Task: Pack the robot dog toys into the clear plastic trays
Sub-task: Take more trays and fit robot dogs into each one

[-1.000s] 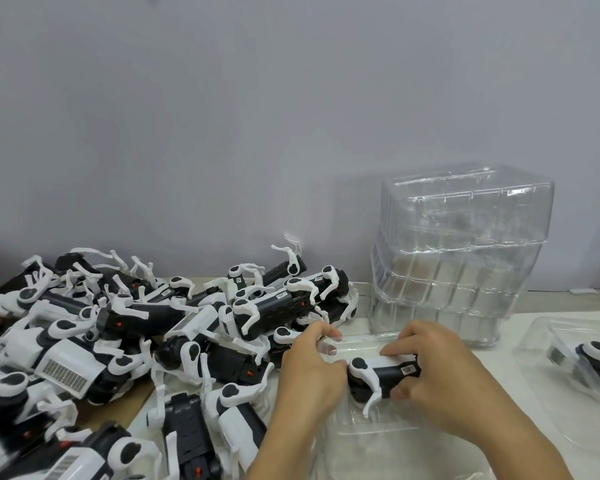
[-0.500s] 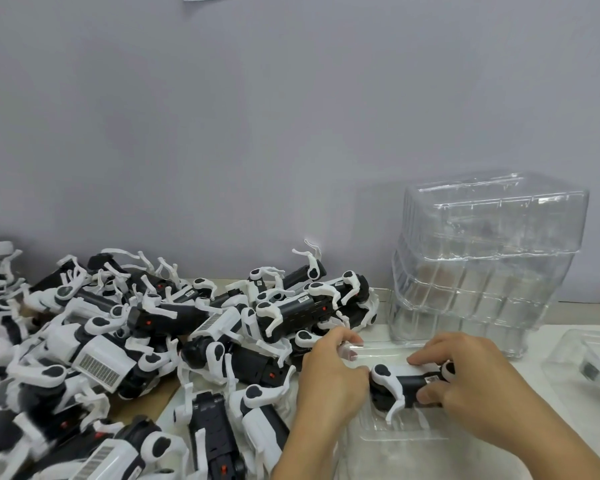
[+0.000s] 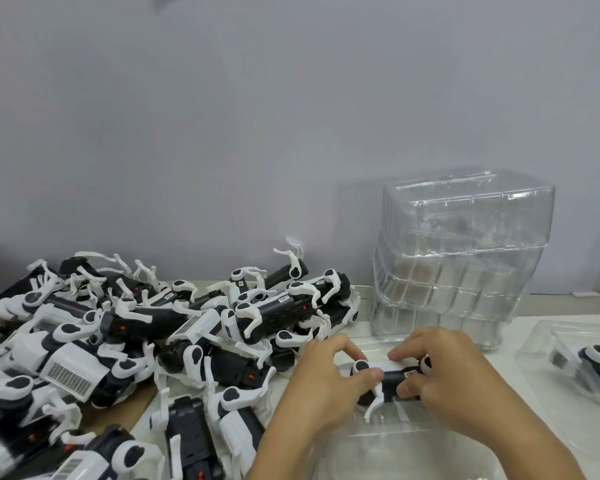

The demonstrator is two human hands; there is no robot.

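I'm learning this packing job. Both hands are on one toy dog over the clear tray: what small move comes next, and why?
Probably press the toy dog down into the clear tray. Both the left hand and right hand grip it just above the tray, with one white leg hanging down.

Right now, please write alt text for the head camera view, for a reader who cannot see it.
Two hands, left hand and right hand, hold a black-and-white robot dog toy over a clear plastic tray. A toy pile lies left; stacked empty trays stand behind.
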